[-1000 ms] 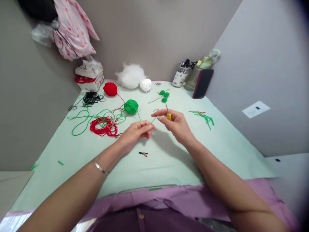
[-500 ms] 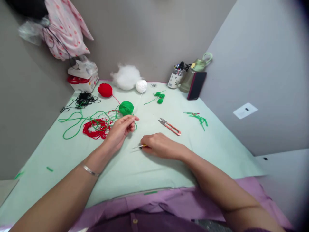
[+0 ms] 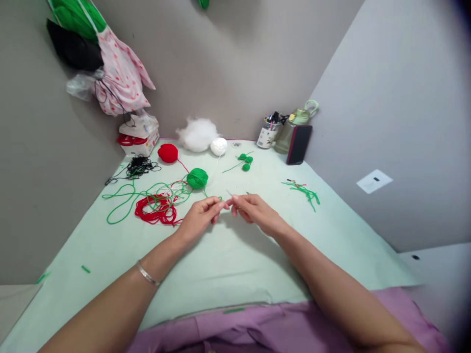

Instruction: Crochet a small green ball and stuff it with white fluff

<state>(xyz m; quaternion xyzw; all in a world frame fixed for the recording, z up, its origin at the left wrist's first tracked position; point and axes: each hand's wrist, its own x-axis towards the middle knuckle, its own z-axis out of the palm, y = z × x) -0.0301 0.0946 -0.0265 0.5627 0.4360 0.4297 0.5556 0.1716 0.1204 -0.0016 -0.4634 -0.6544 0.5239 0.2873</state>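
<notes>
Both hands meet over the pale green table cover, fingertips almost touching. My left hand is closed in a pinch on a thin green yarn strand that trails back toward the green yarn ball. My right hand is closed too, pinching a thin pale crochet hook whose tip pokes up between the two hands. Its handle is hidden in the fingers. A silver bracelet sits on my left wrist.
Left of the hands lie tangled red yarn, loose green yarn and black yarn. At the back are a red ball, white ball, stuffing, small green crocheted pieces, pen cup, bottle and phone. Green scraps lie right.
My right hand rose from the table with the hook and came up to the left hand. My left hand moved right, away from the green ball. The scissors are now hidden.
</notes>
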